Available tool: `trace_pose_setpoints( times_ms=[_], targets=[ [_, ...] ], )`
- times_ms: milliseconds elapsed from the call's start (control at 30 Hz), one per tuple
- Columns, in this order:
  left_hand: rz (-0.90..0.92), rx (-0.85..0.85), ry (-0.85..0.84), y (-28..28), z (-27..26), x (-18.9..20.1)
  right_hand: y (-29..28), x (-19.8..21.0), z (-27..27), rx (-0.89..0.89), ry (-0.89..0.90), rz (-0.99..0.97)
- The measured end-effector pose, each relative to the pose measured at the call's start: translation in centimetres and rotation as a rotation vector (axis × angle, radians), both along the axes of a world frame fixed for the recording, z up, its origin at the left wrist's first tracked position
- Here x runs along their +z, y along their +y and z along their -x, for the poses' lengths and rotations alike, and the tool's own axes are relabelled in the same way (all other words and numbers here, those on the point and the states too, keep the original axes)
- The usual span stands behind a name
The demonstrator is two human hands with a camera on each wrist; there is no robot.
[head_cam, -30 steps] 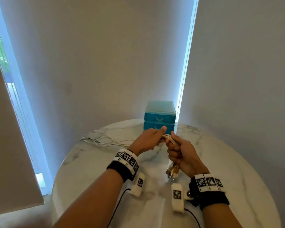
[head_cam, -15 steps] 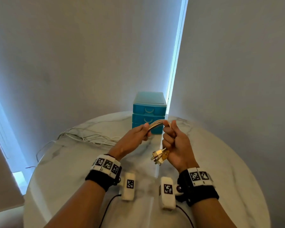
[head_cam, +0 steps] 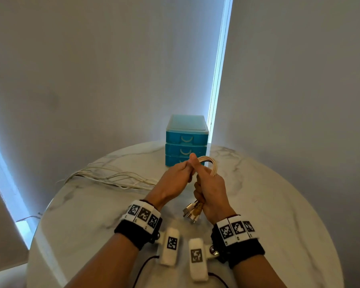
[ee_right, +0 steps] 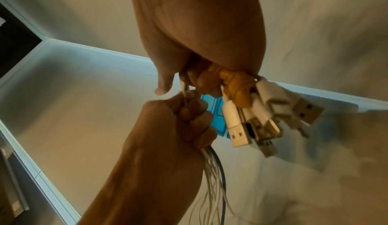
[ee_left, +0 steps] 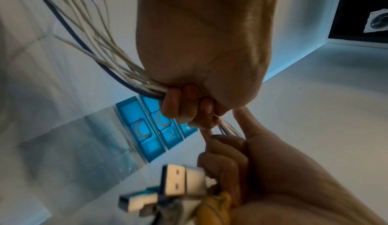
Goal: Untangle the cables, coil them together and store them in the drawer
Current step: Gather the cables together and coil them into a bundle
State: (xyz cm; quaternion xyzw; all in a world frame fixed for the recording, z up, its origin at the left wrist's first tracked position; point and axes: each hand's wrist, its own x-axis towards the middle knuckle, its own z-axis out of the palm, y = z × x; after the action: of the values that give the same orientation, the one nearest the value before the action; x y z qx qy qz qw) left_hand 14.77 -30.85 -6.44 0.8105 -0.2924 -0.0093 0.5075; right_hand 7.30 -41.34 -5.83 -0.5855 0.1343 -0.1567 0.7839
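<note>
Holding a bundle of white cables [head_cam: 206, 163] in both fists above a round marble table [head_cam: 279, 204], I keep my hands pressed close together. My right hand [head_cam: 211, 194] is curled tightly round the end of the bundle, so the USB plugs [head_cam: 192, 213] (mostly white, with one amber-coloured piece among them) stick out below my palm. My left hand [head_cam: 175, 181] is closed round the same cables just beside it, and a short arch of them loops over between my two fists. From my left fist the loose lengths [head_cam: 112, 177] trail away to the left and lie spread on the tabletop. Just behind my hands stands a small blue three-drawer unit [head_cam: 186, 140], all its drawers closed.
</note>
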Motion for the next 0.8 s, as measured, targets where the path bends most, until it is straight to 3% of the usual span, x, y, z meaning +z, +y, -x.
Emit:
trace_pose_setpoints(
  times_ms=[233,300,467,633,800],
  targets=[
    [0.117,-0.147,0.267,-0.6,1.5,0.9,-1.0,-0.2,-0.3,-0.109,-0.024,-0.026],
    [0.045,-0.123,0.227,-0.6,1.1,1.2,-1.6,-0.5,-0.5,-0.119,-0.024,-0.005],
    [-0.033,-0.042,-0.103,-0.3,0.7,5.1,-2.1,-0.8,-1.1,-0.107,-0.037,-0.017],
    [-0.675,-0.125,-0.577,-1.0,0.5,10.4,-1.5,-1.1,-1.5,-0.095,-0.042,0.159],
    [-0.893,-0.117,-0.930,-1.8,0.4,12.7,-1.4,-1.0,-1.5,-0.114,-0.117,0.275]
  ],
)
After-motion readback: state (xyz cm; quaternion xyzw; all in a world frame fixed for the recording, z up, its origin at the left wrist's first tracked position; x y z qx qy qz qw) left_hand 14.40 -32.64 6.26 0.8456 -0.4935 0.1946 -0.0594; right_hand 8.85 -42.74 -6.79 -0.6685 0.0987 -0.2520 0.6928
